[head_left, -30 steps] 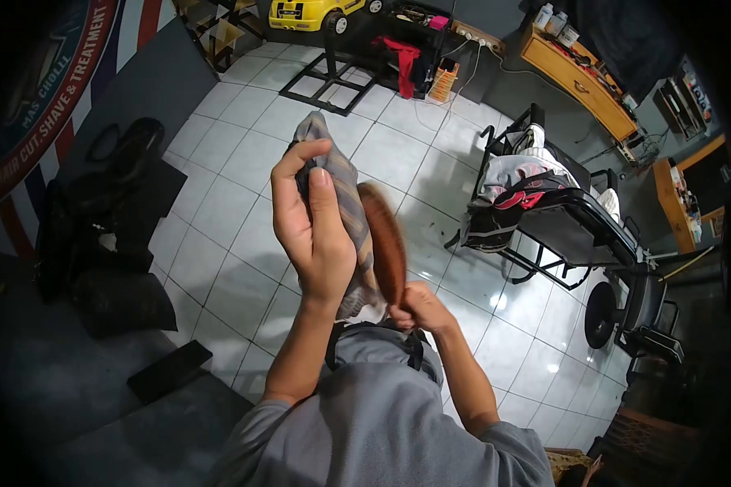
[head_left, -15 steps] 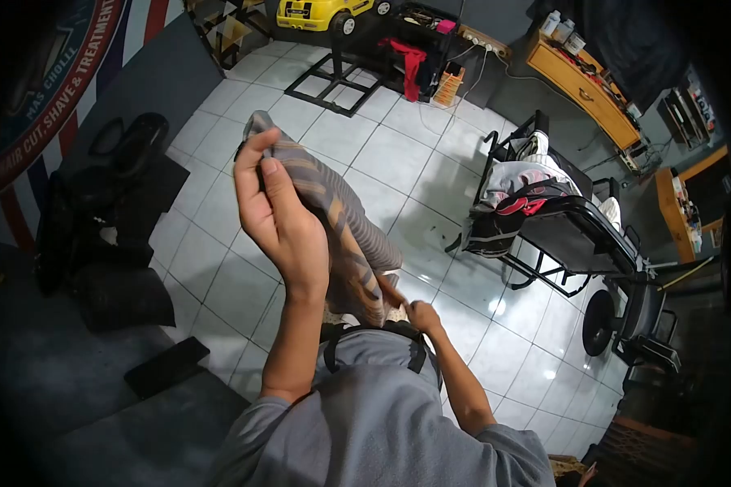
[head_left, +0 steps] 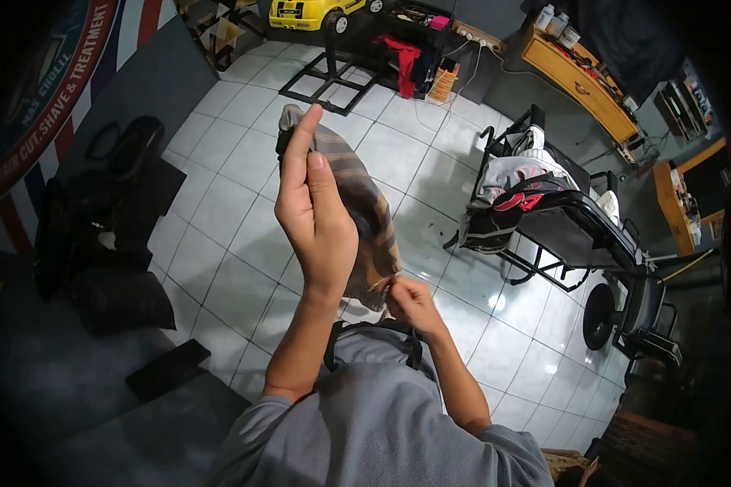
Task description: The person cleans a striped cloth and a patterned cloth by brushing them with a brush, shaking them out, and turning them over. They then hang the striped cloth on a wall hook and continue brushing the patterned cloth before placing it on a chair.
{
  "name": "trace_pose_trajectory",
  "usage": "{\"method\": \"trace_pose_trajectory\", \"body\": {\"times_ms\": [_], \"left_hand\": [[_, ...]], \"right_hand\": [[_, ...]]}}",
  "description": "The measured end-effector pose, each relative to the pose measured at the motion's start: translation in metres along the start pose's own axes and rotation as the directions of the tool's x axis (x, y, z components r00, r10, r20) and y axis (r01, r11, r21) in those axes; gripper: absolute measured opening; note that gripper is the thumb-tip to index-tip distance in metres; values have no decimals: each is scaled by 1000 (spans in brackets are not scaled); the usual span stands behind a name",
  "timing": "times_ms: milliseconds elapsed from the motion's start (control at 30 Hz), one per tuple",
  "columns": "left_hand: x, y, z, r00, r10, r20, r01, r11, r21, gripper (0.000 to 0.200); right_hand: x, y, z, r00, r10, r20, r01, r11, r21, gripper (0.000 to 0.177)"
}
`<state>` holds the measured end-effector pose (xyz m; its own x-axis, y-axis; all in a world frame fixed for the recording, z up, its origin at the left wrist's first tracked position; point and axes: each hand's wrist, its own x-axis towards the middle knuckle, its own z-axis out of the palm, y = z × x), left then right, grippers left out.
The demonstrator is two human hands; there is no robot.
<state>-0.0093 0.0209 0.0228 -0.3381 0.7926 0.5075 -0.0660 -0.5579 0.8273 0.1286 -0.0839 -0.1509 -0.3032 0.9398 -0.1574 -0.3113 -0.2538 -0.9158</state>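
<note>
A striped grey and brown cloth (head_left: 353, 172) hangs at a slant in front of my body, bunched and folded over itself. My left hand (head_left: 317, 211) is raised at its upper end, the thumb lying alongside the index finger, with the fabric held behind them. That hand covers part of the cloth's left side. Lower down and close to my waist, my right hand (head_left: 413, 307) is closed in a fist on the bottom corner of the same cloth.
A black-framed chair (head_left: 573, 211) with clothes and a bag on it stands to the right. Wooden shelves (head_left: 581, 88) line the far right wall. At the back are a yellow toy car (head_left: 310, 15) and a black metal stand (head_left: 329, 91). White tiles (head_left: 235, 219) cover the floor.
My left hand has moved right with the upper end of the cloth, and its index finger is straighter. My right hand has risen slightly, and the cloth looks more drawn together.
</note>
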Motion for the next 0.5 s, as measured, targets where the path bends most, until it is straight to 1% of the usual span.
{"method": "trace_pose_trajectory", "body": {"times_ms": [33, 67, 100, 133, 167, 200, 233, 267, 333, 367, 433, 467, 500], "left_hand": [[0, 2, -2, 1000, -22, 20, 23, 999, -23, 32], [2, 0, -4, 1000, 27, 7, -27, 1000, -4, 31], [5, -3, -6, 997, 76, -5, -76, 997, 14, 30], [7, -3, -8, 997, 71, -13, -71, 997, -19, 29], [8, -3, -9, 998, 65, -21, -66, 996, -51, 27], [9, -2, -11, 998, 60, -28, -62, 995, -84, 26], [10, -3, -13, 998, 56, -39, -60, 993, -100, 26], [10, -3, -14, 997, 52, -51, -58, 991, -119, 26], [9, -4, -17, 998, 42, -40, -45, 996, -77, 25], [8, -5, -19, 999, 29, -20, -30, 998, -60, 25], [3, -6, -24, 997, -57, 49, 58, 998, -37, 26], [1, -7, -27, 992, -99, 84, 101, 995, -21, 27], [-2, -10, -28, 983, -121, 137, 119, 993, 24, 27]], "right_hand": [[2, 19, -7, 999, 51, 15, -49, 993, -108, 34], [4, 49, -18, 994, 103, 23, -96, 972, -215, 34], [5, 81, -34, 999, 51, -1, -43, 826, -562, 34], [1, 131, -61, 994, 109, -25, -89, 634, -768, 36], [-6, 166, -83, 985, 159, -61, -119, 390, -913, 38], [-14, 170, -90, 914, 346, -211, -306, 248, -919, 42], [-21, 175, -97, 786, 498, -366, -457, 70, -887, 47], [-27, 178, -105, 751, 519, -408, -490, 24, -871, 52], [-35, 195, -127, 760, 525, -384, -496, 85, -864, 55], [-34, 202, -134, 785, 452, -424, -536, 152, -830, 56], [-31, 200, -135, 805, 308, -507, -588, 295, -753, 58], [-28, 199, -136, 846, 135, -517, -526, 373, -764, 55], [-22, 167, -122, 834, 139, -535, -533, 459, -711, 53]]}}
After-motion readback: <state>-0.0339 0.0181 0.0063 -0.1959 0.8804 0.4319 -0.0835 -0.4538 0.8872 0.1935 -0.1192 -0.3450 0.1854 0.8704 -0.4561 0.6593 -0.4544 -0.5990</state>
